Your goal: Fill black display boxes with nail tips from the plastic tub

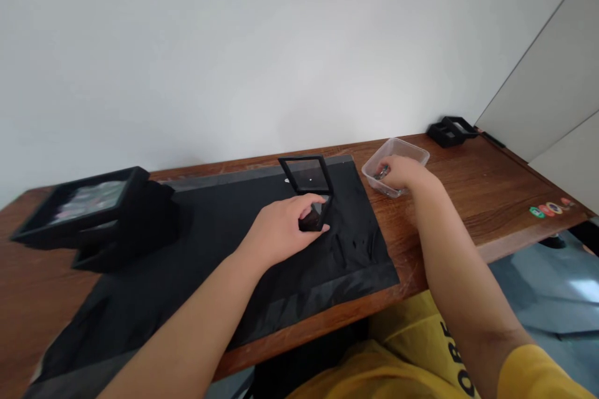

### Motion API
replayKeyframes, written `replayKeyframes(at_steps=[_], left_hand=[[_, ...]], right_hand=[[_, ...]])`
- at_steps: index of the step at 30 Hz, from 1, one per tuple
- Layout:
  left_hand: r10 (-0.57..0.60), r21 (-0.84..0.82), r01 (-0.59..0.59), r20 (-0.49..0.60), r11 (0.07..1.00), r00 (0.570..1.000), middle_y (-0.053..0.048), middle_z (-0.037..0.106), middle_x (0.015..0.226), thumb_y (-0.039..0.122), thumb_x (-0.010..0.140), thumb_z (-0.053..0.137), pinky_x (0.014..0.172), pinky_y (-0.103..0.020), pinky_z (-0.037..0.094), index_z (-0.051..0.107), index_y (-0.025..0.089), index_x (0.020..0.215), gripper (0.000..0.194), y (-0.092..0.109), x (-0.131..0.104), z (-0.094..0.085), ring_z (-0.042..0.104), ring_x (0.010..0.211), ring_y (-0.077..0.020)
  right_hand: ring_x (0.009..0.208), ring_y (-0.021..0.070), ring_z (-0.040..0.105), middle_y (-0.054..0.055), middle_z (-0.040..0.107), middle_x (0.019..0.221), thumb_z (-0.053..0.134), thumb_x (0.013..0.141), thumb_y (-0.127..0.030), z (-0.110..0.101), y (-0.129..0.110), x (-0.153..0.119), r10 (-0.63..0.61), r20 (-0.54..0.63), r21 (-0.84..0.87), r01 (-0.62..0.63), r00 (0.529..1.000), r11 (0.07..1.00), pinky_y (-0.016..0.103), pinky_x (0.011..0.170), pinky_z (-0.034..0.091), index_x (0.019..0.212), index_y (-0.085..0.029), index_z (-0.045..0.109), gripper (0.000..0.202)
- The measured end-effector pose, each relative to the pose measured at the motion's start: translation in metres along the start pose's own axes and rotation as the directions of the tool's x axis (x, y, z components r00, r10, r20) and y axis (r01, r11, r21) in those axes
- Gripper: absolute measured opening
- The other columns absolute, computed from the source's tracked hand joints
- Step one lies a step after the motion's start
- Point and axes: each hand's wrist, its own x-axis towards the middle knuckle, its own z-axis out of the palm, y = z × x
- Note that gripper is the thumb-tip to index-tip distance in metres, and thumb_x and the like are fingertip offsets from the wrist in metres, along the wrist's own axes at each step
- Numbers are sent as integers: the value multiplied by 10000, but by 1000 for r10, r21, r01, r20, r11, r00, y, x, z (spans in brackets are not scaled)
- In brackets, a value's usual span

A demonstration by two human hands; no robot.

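Observation:
On the black mat (266,299) stands a small black box (322,215) with its clear, black-framed lid (306,174) raised at the back. My left hand (287,224) grips this box, thumb and fingers around its sides. To the right, a clear plastic container (400,148) rests on the wooden table. My right hand (401,173) reaches inside it, fingers bent down onto small shiny pieces (382,172) too small to make out. Its fingertips are partly hidden.
Black boxes with clear lids are stacked (126,218) at the left of the mat. Another open black box (447,132) stands at the back right of the wooden table (477,187). Round stickers (545,210) mark its right edge. A white wall rises behind.

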Motion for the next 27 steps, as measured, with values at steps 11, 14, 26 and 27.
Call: replayKeyframes(at_steps=[11, 14, 26, 27], left_hand=[[145, -63, -153, -113, 986, 983, 64, 600, 735, 537, 807, 806, 578, -270, 411, 754, 315, 1234, 484, -25, 7, 8, 549, 575, -149], [182, -86, -189, -86, 978, 980, 51, 628, 763, 591, 806, 826, 618, -281, 443, 768, 302, 1220, 509, -25, 7, 9, 580, 619, -159], [152, -306, -168, -74, 937, 986, 31, 627, 689, 639, 844, 770, 578, -268, 428, 819, 257, 999, 415, -20, 6, 8, 522, 603, -142], [150, -316, -170, -85, 933, 985, 33, 618, 670, 632, 850, 766, 570, -266, 423, 823, 257, 990, 405, -19, 6, 7, 517, 589, -139]], right_hand=[[671, 241, 657, 99, 742, 753, 741, 791, -199, 2, -4, -3, -83, -82, 84, 90, 993, 992, 394, 676, 498, 865, -210, 806, 100], [649, 212, 629, 78, 730, 732, 760, 793, -231, 0, -2, -1, -82, -132, 100, 96, 988, 990, 374, 650, 474, 808, -209, 775, 31], [656, 163, 559, 51, 663, 724, 627, 969, -309, -11, -12, -14, -67, -365, 442, 237, 928, 865, 319, 624, 403, 790, -183, 708, 233], [647, 159, 544, 43, 645, 708, 620, 978, -320, -11, -13, -15, -74, -362, 498, 260, 929, 827, 314, 617, 397, 803, -186, 705, 237]])
